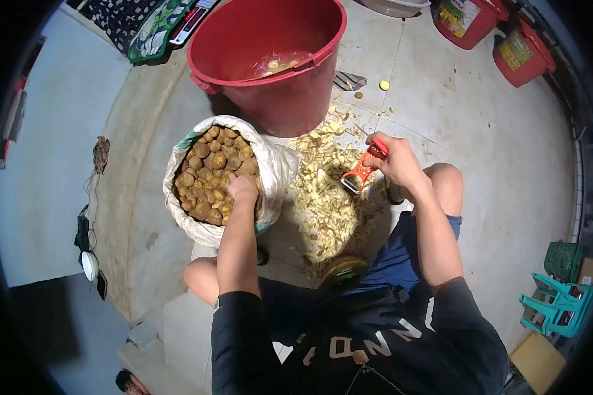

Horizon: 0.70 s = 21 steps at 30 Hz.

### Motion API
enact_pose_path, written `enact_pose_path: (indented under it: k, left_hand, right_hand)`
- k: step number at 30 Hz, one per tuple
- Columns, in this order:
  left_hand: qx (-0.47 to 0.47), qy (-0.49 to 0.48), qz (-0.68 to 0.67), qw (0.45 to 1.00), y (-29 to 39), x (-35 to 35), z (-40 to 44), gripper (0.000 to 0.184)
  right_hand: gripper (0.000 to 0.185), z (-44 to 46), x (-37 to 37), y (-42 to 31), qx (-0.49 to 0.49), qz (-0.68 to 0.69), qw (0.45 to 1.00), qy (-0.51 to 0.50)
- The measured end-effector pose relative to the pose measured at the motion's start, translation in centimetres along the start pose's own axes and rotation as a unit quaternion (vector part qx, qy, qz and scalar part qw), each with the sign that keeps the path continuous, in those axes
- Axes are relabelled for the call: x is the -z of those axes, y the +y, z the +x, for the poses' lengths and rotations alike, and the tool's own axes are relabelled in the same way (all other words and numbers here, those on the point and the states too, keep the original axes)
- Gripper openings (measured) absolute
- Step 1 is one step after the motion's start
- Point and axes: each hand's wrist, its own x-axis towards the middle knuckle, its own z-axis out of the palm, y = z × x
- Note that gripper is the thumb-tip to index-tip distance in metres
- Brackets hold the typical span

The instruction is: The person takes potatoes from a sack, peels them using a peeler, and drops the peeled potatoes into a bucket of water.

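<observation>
My left hand [242, 189] reaches down among the brown, unpeeled potatoes [219, 160] in an open white woven sack [280, 164]. Its fingers touch the potatoes, but their tips are largely hidden, so whether they grip one is unclear. My right hand [400, 161] is closed around an orange peeler [358, 172], holding it above the floor with the metal blade end pointing down and left. A thin pointed piece also sticks out near the top of that hand. Beneath the peeler lies a wide spread of pale peelings [326, 191].
A big red tub [280, 105] stands beyond the sack, with pale pieces in liquid inside. Two red buckets [466, 23] are at the upper right. A turquoise stool [557, 306] sits at the right, and a scale [192, 20] at the upper left. A yellow cap [384, 85] lies on the tiles.
</observation>
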Motion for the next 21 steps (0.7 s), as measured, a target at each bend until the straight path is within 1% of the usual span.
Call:
enact_pose_path:
  k: [2,3,4,6,7,8,9,10,12,13,14,16,18,19,20,21]
  left_hand:
    - [-0.004,0.004,0.016,1.0,0.1,-0.2,0.0,0.032]
    - [-0.023,0.022,-0.01,0.999,-0.4,0.1,-0.4,0.03]
    - [-0.021,0.023,-0.01,0.999,-0.8,0.3,-0.9,0.03]
    - [-0.022,0.046,-0.127,0.991,-2.3,0.9,-1.8,0.031]
    - [-0.033,0.19,-0.309,0.931,-3.2,0.4,-3.0,0.032]
    - [-0.036,0.099,-0.526,0.844,-4.4,0.4,-3.4,0.034]
    - [-0.002,0.048,-0.714,0.699,-4.5,0.6,-3.9,0.031]
    - [0.033,-0.003,-0.859,0.51,-4.6,0.9,-4.6,0.028]
    - [-0.01,-0.121,-0.965,0.231,-4.0,2.5,-6.2,0.032]
    - [-0.026,-0.155,-0.97,0.185,-3.4,3.0,-6.8,0.032]
    - [-0.101,-0.211,-0.957,0.175,-2.9,3.3,-7.3,0.03]
    - [-0.01,-0.197,-0.961,0.195,-0.6,3.9,-7.9,0.028]
    - [-0.14,-0.385,-0.908,0.09,-0.5,3.3,-8.1,0.029]
    - [-0.124,-0.358,-0.919,0.106,0.3,3.3,-8.5,0.028]
    - [-0.128,-0.36,-0.918,0.103,1.0,3.2,-9.0,0.028]
    - [-0.075,-0.307,-0.938,0.14,1.8,3.9,-10.2,0.027]
  right_hand:
    - [0.037,0.0,0.1,-0.2,-0.021,-0.006,1.0,-0.011]
    - [0.037,0.0,0.0,-0.1,-0.016,-0.008,1.0,-0.007]
    - [0.037,-0.1,0.1,-0.1,-0.014,-0.007,1.0,-0.007]
    - [0.036,0.0,-0.1,-0.3,-0.001,-0.016,1.0,0.005]
    - [0.036,0.0,-0.2,-0.6,-0.001,-0.012,1.0,0.005]
    - [0.037,0.0,-0.3,-0.8,0.003,-0.01,1.0,0.003]
    - [0.038,0.1,-0.5,-1.2,0.008,-0.01,1.0,-0.001]
    - [0.038,-0.1,-1.1,-1.5,0.009,-0.007,1.0,-0.005]
    - [0.042,0.3,-2.0,-2.1,0.026,0.007,1.0,-0.003]
    - [0.047,0.4,-2.6,-2.3,0.035,0.02,0.999,0.013]
    - [0.047,0.5,-3.1,-2.4,0.038,0.019,0.999,0.017]
    - [0.051,0.5,-4.2,-2.5,0.025,0.033,0.999,0.02]
    - [0.053,0.2,-4.9,-2.4,0.018,0.034,0.999,0.021]
    - [0.053,0.1,-5.3,-2.2,0.023,0.039,0.999,0.024]
    - [0.053,-0.1,-5.6,-2.0,0.026,0.045,0.998,0.027]
    - [0.053,-0.3,-5.6,-2.2,0.018,0.059,0.998,0.017]
